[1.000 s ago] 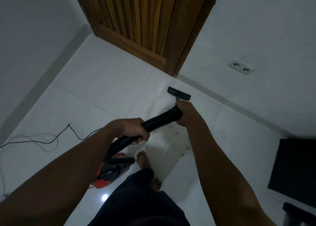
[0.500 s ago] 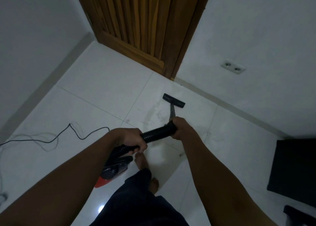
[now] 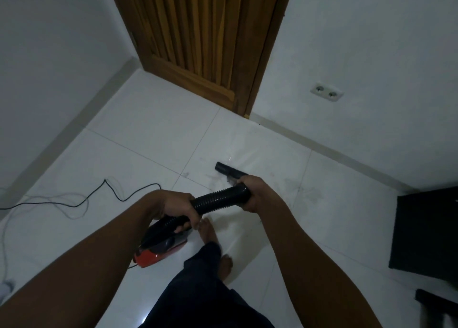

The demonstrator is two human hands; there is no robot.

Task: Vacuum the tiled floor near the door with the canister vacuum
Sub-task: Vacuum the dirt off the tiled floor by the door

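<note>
I hold the black ribbed vacuum hose (image 3: 218, 199) with both hands. My left hand (image 3: 173, 206) grips its lower end near the red and black canister vacuum (image 3: 158, 247), which hangs just under that hand. My right hand (image 3: 252, 191) grips the upper end where the wand starts. The black floor nozzle (image 3: 229, 170) rests on the white tiled floor (image 3: 153, 139), just beyond my right hand and well short of the brown wooden door (image 3: 198, 35).
A black power cord (image 3: 119, 194) snakes over the tiles at left. White walls meet at the door corner, with a double socket (image 3: 326, 92) low on the right wall. Dark furniture (image 3: 426, 231) stands at the right edge. My bare feet (image 3: 208, 231) stand below the hose.
The nozzle has been drawn back from the door corner toward me. Both hands and the canister moved with it, and the view tilted so more of the door shows.
</note>
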